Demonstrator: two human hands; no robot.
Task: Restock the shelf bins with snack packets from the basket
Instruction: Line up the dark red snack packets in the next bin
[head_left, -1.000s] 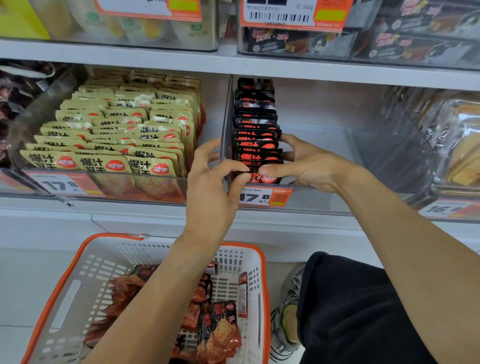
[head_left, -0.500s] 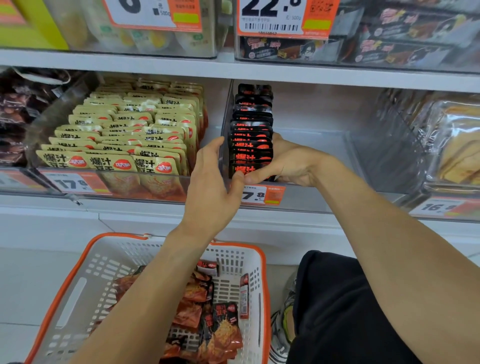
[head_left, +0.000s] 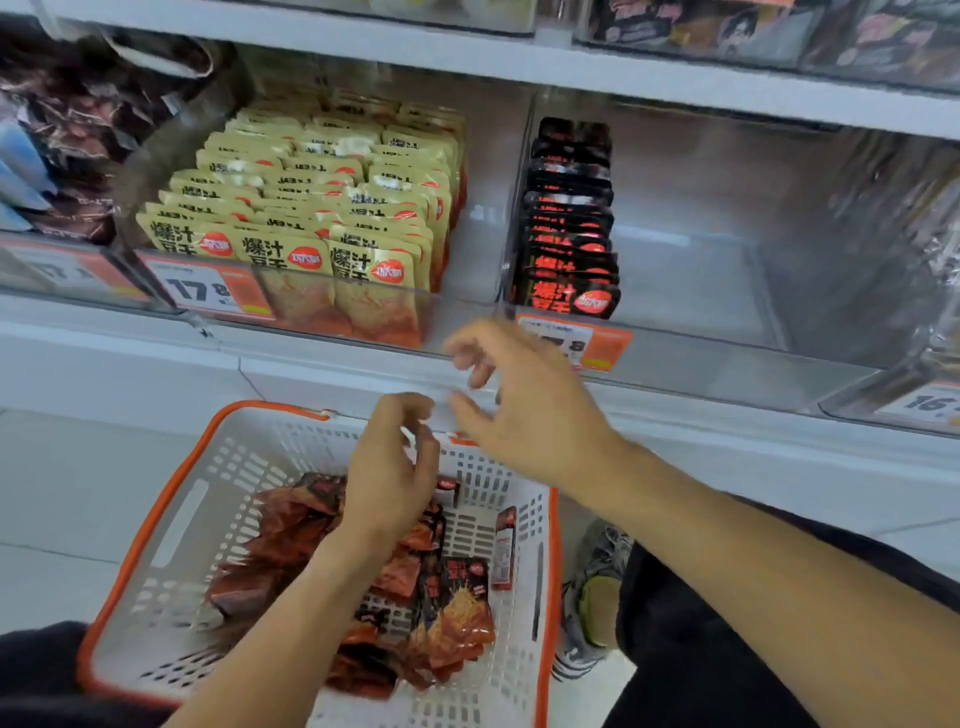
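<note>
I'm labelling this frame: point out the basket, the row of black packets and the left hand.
basket (head_left: 156, 512): head view, orange rim on its left side.
row of black packets (head_left: 569, 299): head view, front packet's face.
left hand (head_left: 387, 478): head view, back of hand.

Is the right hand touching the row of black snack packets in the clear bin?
Apart. In the head view the right hand hangs below the bin's front edge, and the row of black snack packets stands above it with shelf front showing between them.

two bare hands, left hand (head_left: 387, 475) and right hand (head_left: 524, 400), are showing. one white basket (head_left: 171, 525) with orange rim is sitting below. one row of black packets (head_left: 569, 218) and three rows of yellow packets (head_left: 317, 208) are standing in two clear bins.
</note>
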